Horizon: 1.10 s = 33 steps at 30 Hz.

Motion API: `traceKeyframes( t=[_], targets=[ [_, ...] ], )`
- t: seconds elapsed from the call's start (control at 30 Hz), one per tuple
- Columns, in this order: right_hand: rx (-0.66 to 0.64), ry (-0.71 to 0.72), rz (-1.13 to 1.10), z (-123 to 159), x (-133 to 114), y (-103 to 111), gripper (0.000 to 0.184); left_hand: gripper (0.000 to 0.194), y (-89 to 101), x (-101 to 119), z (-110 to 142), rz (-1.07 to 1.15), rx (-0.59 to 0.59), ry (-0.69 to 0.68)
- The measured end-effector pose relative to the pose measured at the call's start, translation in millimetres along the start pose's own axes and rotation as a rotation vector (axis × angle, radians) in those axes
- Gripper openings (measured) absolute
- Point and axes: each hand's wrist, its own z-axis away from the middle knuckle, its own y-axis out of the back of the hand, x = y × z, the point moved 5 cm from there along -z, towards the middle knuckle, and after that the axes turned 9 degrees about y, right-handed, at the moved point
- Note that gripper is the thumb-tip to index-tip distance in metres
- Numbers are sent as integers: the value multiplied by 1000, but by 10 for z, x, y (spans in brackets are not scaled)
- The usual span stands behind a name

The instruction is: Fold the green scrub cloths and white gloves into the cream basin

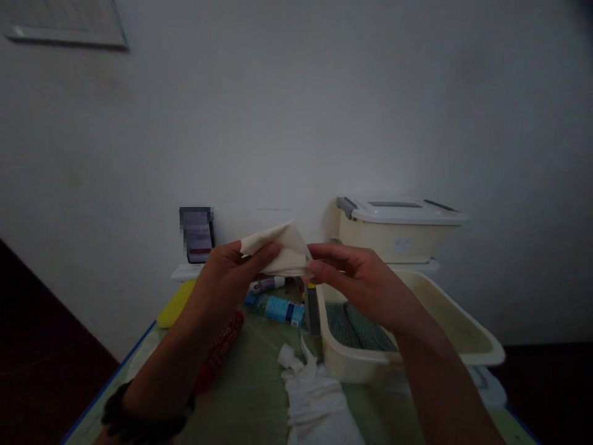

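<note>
A folded cream-coloured sheet, tissue or thin cloth (290, 250), is held up over the table between both hands. My left hand (234, 266) grips its left side, thumb on top and fingers behind. At its lower right corner, my right hand (354, 275) pinches the edge between thumb and fingertips. Below the hands lies a crumpled white cloth or tissue pack (319, 402) on the green tabletop (245, 383). Behind it, a bottle with a blue label (278, 309) rests on its side.
A cream basin (412, 358) holding a grey-green knitted cloth (356, 327) stands on the right. Behind it is a lidded storage box (389, 238). A phone (198, 235) leans at the wall. A white tube (267, 284), a red textured item (220, 352) and a yellow-green object (176, 304) lie leftward.
</note>
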Motion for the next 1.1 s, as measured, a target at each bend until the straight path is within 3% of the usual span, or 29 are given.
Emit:
traceKeyframes(
  t=[0.2, 0.4, 0.63, 0.8, 0.93, 1.1],
  targets=[
    [28, -28, -74, 18, 51, -23, 21, 16, -30, -14, 20, 72, -34, 25],
    [28, 29, 65, -2, 6, -79, 17, 18, -43, -38, -5, 98, -18, 39],
    [163, 12, 126, -9, 32, -10, 13, 21, -68, -14, 25, 4, -16, 42],
    [73, 6, -25, -22, 10, -63, 7, 19, -46, 4, 26, -77, 20, 22],
    [-20, 83, -17, -23, -74, -85, 21, 16, 5, 57, 26, -140, 89, -60],
    [33, 7, -52, -13, -10, -97, 22, 11, -39, 127, 65, -267, 120, -121]
  ],
)
